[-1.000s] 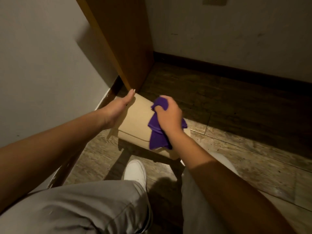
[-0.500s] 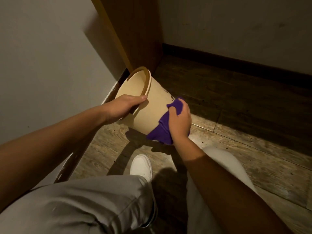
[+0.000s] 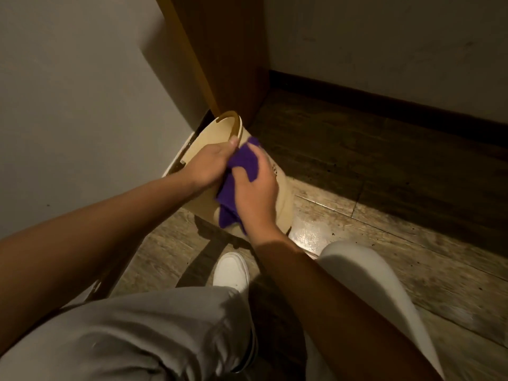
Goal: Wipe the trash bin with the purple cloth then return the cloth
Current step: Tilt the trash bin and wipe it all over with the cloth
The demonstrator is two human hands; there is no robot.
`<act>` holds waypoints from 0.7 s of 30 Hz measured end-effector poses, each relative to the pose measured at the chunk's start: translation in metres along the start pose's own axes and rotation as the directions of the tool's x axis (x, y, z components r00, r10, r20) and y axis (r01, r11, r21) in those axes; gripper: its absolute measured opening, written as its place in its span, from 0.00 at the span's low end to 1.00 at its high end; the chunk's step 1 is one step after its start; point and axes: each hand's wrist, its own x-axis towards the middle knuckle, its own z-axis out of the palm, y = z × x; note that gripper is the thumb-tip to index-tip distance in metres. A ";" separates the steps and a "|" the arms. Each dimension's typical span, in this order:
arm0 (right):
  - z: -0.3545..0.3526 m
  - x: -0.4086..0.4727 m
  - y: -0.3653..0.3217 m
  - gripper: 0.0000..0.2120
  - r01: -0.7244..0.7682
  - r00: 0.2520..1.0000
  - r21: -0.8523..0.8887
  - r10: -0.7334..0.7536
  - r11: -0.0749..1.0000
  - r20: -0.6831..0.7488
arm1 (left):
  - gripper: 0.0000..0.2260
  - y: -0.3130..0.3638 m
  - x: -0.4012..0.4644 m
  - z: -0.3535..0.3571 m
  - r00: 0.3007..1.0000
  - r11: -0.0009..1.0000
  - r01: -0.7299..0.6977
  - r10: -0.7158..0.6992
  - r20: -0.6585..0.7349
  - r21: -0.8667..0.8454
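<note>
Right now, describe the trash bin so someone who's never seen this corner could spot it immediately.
Look to the corner where the wooden panel meets the floor. Tipped on its side there is the trash bin, gripped at the rim by the left hand. It is the only cream-coloured tub, with the purple cloth pressed on it.

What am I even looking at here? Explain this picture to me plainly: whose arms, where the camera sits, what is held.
There is no machine here. The camera sits on a person's head and looks down, so you see their own arms, grey trousers and a white shoe. They crouch over a wooden floor in a corner. The left hand grips the rim of a beige trash bin, which is tipped on its side. The right hand presses a purple cloth against the bin's outer wall, fingers closed on it.
</note>
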 end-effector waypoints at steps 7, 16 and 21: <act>0.002 0.014 0.014 0.28 0.248 0.969 -0.482 -0.219 0.840 0.117 | 0.24 -0.022 -0.005 -0.006 0.982 0.977 0.177 -0.184 -0.046 -0.122; -0.077 0.060 0.077 0.22 -0.446 0.890 -0.315 0.376 0.838 -0.259 | 0.27 -0.044 -0.003 -0.034 0.968 0.973 0.227 -0.230 0.099 0.037; -0.063 0.040 0.053 0.23 -0.217 0.970 -0.222 0.184 0.951 -0.159 | 0.19 -0.042 0.004 -0.040 0.957 0.952 0.290 -0.285 0.062 -0.098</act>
